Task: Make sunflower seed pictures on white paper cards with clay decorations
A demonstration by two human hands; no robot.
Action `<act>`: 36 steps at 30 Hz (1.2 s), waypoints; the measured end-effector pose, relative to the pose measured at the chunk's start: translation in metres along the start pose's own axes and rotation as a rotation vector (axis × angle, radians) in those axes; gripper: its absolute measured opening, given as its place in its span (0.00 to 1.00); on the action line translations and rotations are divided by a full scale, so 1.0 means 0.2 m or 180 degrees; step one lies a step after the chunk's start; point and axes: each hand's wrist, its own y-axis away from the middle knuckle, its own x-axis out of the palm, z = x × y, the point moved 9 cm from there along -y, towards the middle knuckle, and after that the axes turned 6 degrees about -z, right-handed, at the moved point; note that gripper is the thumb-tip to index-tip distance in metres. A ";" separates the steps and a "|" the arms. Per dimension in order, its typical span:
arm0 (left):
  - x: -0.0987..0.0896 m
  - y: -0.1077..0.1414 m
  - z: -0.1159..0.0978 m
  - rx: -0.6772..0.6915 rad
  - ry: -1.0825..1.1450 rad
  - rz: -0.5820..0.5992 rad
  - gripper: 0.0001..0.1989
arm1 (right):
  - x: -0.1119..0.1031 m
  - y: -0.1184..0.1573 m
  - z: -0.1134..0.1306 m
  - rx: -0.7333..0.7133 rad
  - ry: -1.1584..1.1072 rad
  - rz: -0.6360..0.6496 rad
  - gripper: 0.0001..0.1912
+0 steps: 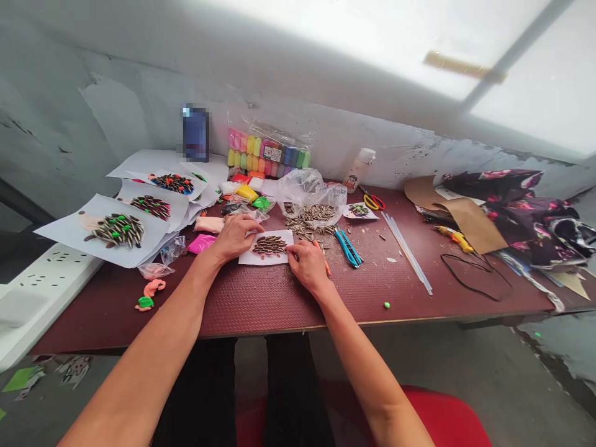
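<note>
A small white paper card (pixel 263 259) lies on the table in front of me, bearing a hedgehog shape covered in striped sunflower seeds (pixel 269 244). My left hand (pixel 236 237) is at its upper left edge, fingers bent and closed on the paper. At the right edge my right hand (pixel 307 264) pinches the card between thumb and fingers. An orange tool (pixel 322 256) is partly hidden beside the right hand. Just behind the card, a clear plastic bag (pixel 310 189) spills loose sunflower seeds (pixel 305 218). Pink clay packets (pixel 203 243) lie left of the left hand.
Finished-looking seed hedgehog sheets (pixel 116 231) are stacked at left, near a white power strip (pixel 56 273). Clay packs (pixel 265 152), a bottle (pixel 359 169) and a phone (pixel 195 133) stand behind. Blue cutters (pixel 348 248), scissors (pixel 372 200), glue sticks (pixel 407 253) and a glue gun (pixel 455 238) lie rightward.
</note>
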 end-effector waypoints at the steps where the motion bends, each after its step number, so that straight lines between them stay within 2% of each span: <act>1: 0.00 0.00 0.00 -0.0006 -0.0002 0.0001 0.15 | 0.00 0.00 0.00 -0.0018 0.0040 0.0005 0.14; 13: 0.00 0.00 0.00 0.0004 0.0049 -0.0010 0.15 | 0.02 0.02 0.07 -0.0439 0.0687 0.0109 0.14; 21: 0.00 0.00 0.00 -0.0011 0.0041 -0.0016 0.14 | -0.01 0.01 0.01 -0.0169 0.0098 -0.0258 0.11; 25: 0.01 0.00 0.00 -0.0020 0.0073 0.0033 0.14 | 0.00 0.01 0.01 -0.0065 -0.0115 -0.0205 0.07; 36: 0.00 0.00 0.00 -0.0020 0.0107 0.0034 0.14 | 0.01 -0.01 0.00 0.0022 -0.0237 -0.0140 0.07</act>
